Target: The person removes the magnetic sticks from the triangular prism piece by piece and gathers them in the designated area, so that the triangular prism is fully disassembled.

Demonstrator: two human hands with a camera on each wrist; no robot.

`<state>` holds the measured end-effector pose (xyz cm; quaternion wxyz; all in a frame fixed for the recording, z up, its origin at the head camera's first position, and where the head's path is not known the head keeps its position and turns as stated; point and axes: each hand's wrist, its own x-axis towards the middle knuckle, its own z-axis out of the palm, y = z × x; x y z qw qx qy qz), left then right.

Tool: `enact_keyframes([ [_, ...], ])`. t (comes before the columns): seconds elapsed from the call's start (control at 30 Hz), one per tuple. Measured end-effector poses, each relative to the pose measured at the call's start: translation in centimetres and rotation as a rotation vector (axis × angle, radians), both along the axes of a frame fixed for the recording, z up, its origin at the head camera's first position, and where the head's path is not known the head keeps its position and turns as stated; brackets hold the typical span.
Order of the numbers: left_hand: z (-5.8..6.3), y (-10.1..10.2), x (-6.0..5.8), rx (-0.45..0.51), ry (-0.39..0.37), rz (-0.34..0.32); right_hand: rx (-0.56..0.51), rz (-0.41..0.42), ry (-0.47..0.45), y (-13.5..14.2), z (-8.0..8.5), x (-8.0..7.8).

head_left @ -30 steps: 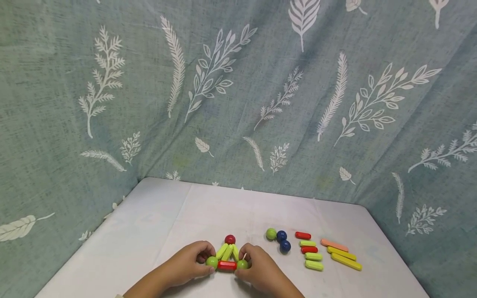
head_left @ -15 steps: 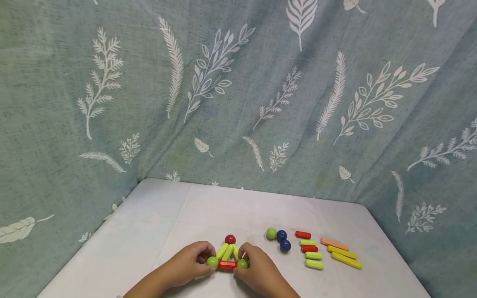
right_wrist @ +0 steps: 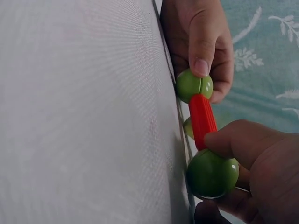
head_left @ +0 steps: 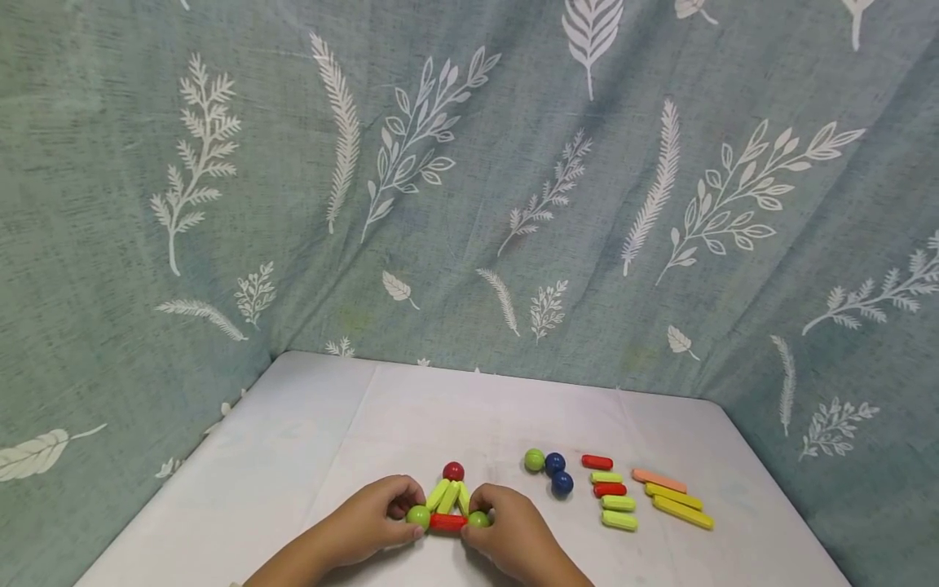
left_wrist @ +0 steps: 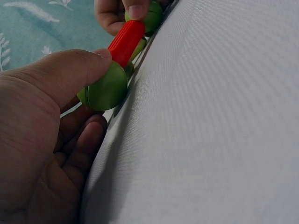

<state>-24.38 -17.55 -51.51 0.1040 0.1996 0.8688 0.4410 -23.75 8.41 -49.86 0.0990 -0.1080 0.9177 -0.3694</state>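
beyond the right hand (head_left: pixel 509 526), blue balls (head_left: pixel 562 483) and yellow sticks (head_left: pixel 682 513)

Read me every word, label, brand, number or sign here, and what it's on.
None: no word, label, brand, number or sign is readable in any view.
The green ball in the left hand, the other green ball in the right hand and the red rod show no lettering.
The blue-green cloth bears white leaf prints, not writing.
The loose sticks are too small to check.
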Motion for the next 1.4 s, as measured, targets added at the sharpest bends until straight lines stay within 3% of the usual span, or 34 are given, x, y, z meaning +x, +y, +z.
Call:
enact_keyframes([
  [0.8, -0.3, -0.1, -0.1, 0.014, -0.012, -0.005, 0.003, 0.014, -0.074, 0.3, -0.4, -0.3],
  [1.4, -0.3, 0.0, -0.1, 0.000, -0.004, 0.000, -0.047, 0.008, -0.095, 2.0, -0.2, -0.5],
])
